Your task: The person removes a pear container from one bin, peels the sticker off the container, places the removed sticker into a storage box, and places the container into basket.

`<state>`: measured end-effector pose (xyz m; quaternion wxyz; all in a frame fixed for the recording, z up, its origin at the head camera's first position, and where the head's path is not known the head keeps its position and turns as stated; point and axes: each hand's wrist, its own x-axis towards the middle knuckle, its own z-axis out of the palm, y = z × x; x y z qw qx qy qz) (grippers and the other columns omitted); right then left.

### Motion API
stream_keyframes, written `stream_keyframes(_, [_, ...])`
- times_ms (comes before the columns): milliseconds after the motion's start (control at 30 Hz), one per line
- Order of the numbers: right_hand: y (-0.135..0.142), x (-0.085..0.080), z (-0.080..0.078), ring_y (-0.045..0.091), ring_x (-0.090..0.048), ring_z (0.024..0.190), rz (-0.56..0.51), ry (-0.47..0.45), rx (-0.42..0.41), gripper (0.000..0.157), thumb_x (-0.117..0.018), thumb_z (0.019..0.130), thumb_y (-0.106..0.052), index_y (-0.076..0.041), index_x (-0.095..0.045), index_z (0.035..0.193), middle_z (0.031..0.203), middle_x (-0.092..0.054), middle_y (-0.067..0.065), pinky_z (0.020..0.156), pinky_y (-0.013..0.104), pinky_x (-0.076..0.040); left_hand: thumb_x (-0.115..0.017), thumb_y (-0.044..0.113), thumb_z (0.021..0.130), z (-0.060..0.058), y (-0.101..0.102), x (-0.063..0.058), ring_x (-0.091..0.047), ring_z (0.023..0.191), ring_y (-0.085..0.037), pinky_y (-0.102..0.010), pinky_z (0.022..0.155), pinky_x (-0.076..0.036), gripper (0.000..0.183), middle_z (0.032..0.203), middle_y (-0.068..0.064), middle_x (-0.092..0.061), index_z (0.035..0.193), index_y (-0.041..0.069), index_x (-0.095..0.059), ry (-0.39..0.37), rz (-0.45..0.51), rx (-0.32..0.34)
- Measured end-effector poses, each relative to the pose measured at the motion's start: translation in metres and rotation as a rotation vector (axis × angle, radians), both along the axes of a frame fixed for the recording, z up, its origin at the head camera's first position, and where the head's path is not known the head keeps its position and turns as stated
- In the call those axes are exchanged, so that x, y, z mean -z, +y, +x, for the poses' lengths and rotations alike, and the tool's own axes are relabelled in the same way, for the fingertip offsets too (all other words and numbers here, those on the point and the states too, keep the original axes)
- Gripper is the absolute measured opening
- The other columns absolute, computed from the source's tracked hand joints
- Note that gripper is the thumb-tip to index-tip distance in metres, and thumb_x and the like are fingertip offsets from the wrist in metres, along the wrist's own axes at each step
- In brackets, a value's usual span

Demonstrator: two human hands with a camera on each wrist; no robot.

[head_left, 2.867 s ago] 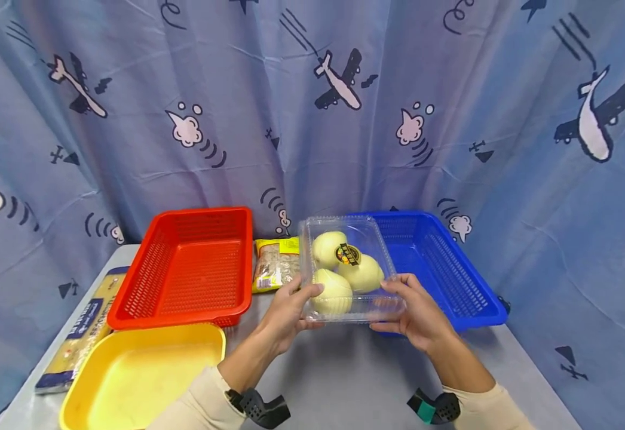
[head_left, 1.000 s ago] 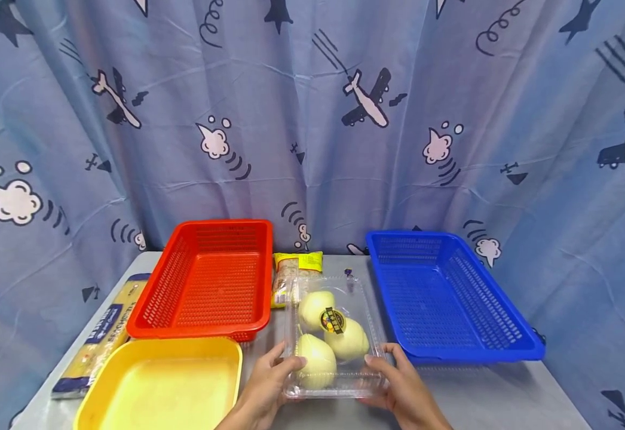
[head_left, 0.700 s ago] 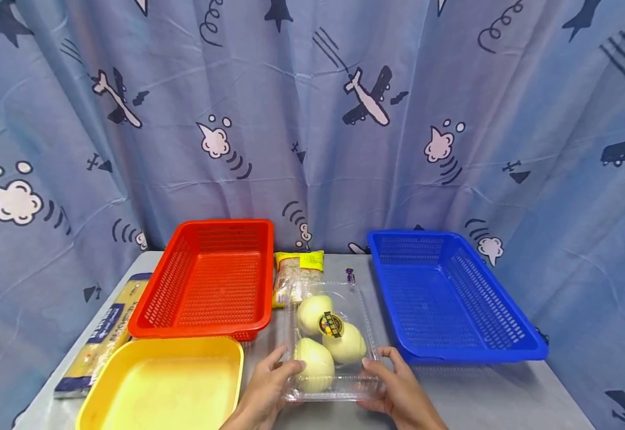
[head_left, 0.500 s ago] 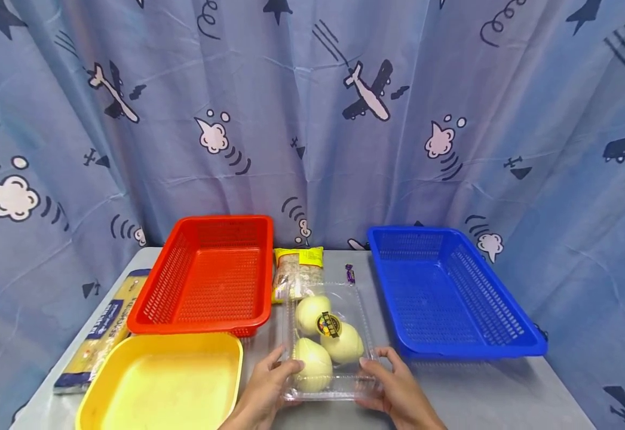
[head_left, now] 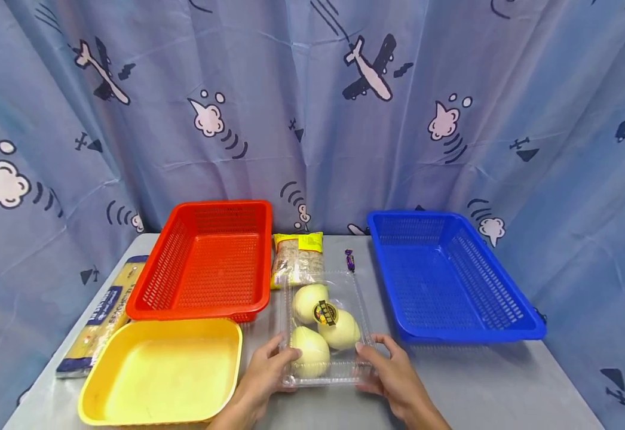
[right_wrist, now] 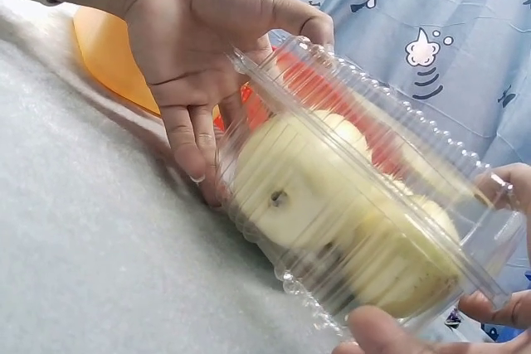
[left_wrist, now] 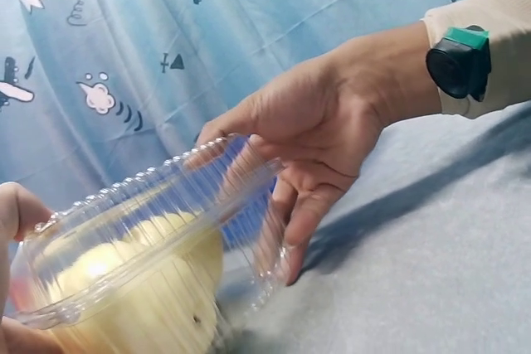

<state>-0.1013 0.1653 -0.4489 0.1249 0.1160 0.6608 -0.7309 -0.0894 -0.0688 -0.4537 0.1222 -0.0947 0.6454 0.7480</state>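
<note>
A clear plastic clamshell box [head_left: 352, 292] lies in the middle front of the table, holding three pale yellow pear-like fruits [head_left: 311, 352] under a round dark label [head_left: 325, 313]. My left hand [head_left: 261, 376] grips its near left corner, thumb on the lid and fingers beneath. Opposite, my right hand [head_left: 397, 376] grips the near right corner the same way. The left wrist view catches the right hand [left_wrist: 311, 122] around the box end. In the right wrist view, the left hand [right_wrist: 199, 47] has its thumb on the lid's edge and its fingers underneath.
A red basket [head_left: 226, 275] and a yellow tray [head_left: 167, 370] stand left, beside a long spaghetti packet [head_left: 103, 316]. Behind the box lie a yellow-edged bag [head_left: 299, 257] and a small purple wrapped candy [head_left: 350, 260]. On the right is a blue basket [head_left: 447, 286].
The box came down and nearer, off the blue basket's front edge, with both hands still holding it. The candy behind it came into view. Lately the head view has tipped slightly downward.
</note>
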Motion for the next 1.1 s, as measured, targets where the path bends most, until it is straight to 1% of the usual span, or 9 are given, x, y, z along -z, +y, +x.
stream_keyframes(100, [-0.002,-0.001,0.001,0.024,-0.060,0.066,0.042,-0.002,0.029,0.051,-0.073,0.086,-0.021,0.001,-0.047,0.125,0.096,-0.057,0.017,0.062,0.046,-0.057,-0.066,0.016,0.085,0.000,0.000,0.000,-0.058,0.093,-0.026,-0.045,0.063,-0.056,0.081,0.138,-0.037,-0.033,0.148,-0.010,-0.022,0.005,-0.014,0.000])
stream_keyframes(200, [-0.003,-0.002,0.002,0.021,-0.058,0.064,0.084,-0.003,0.054,0.053,-0.075,0.084,-0.023,0.000,-0.051,0.125,0.093,-0.057,0.015,0.061,0.045,-0.057,-0.067,0.015,0.083,0.000,0.000,-0.002,-0.059,0.089,-0.025,-0.046,0.061,-0.056,0.082,0.135,-0.034,-0.038,0.148,-0.010,-0.023,0.015,-0.039,0.002])
stream_keyframes(333, [-0.004,-0.002,0.002,0.020,-0.058,0.061,0.117,-0.008,0.074,0.052,-0.076,0.083,-0.024,-0.001,-0.054,0.125,0.089,-0.058,0.015,0.059,0.043,-0.057,-0.067,0.014,0.082,0.000,0.001,-0.004,-0.058,0.089,-0.025,-0.045,0.059,-0.055,0.081,0.134,-0.033,-0.040,0.147,-0.011,-0.025,0.017,-0.071,0.009])
stream_keyframes(533, [-0.004,-0.001,0.003,0.021,-0.059,0.060,0.166,-0.007,0.073,0.056,-0.077,0.083,-0.026,-0.002,-0.056,0.128,0.085,-0.060,0.013,0.057,0.041,-0.056,-0.067,0.014,0.080,0.001,0.000,-0.002,-0.059,0.081,-0.023,-0.041,0.054,-0.053,0.082,0.128,-0.028,-0.046,0.148,-0.009,-0.025,0.019,-0.099,0.011])
stream_keyframes(667, [-0.005,-0.001,0.003,0.021,-0.059,0.061,0.196,0.010,0.062,0.058,-0.077,0.083,-0.028,-0.002,-0.056,0.130,0.085,-0.062,0.011,0.056,0.039,-0.056,-0.066,0.015,0.081,0.003,-0.001,0.001,-0.057,0.081,-0.023,-0.040,0.051,-0.053,0.082,0.133,-0.030,-0.044,0.148,-0.008,-0.025,0.018,-0.118,0.005])
stream_keyframes(767, [-0.006,-0.001,0.003,0.020,-0.059,0.061,0.216,0.020,0.065,0.056,-0.077,0.083,-0.029,-0.003,-0.058,0.128,0.084,-0.062,0.010,0.056,0.037,-0.055,-0.066,0.016,0.083,0.004,-0.001,0.004,-0.057,0.083,-0.024,-0.041,0.052,-0.053,0.082,0.137,-0.031,-0.041,0.148,-0.008,-0.024,0.015,-0.111,0.004])
stream_keyframes(967, [-0.007,0.002,0.003,0.019,-0.058,0.060,0.246,0.035,0.079,0.052,-0.077,0.082,-0.029,-0.006,-0.060,0.125,0.079,-0.062,0.010,0.056,0.035,-0.054,-0.066,0.019,0.084,0.003,-0.001,0.008,-0.057,0.085,-0.024,-0.041,0.055,-0.054,0.082,0.134,-0.029,-0.044,0.148,-0.009,-0.024,0.018,-0.103,0.006])
stream_keyframes(1100, [-0.007,0.003,0.004,0.020,-0.058,0.061,0.251,0.056,0.072,0.050,-0.076,0.084,-0.029,-0.005,-0.060,0.125,0.077,-0.064,0.010,0.055,0.035,-0.053,-0.067,0.020,0.084,0.003,-0.003,0.010,-0.057,0.085,-0.024,-0.040,0.055,-0.054,0.080,0.131,-0.025,-0.049,0.148,-0.007,-0.027,0.017,-0.100,0.010])
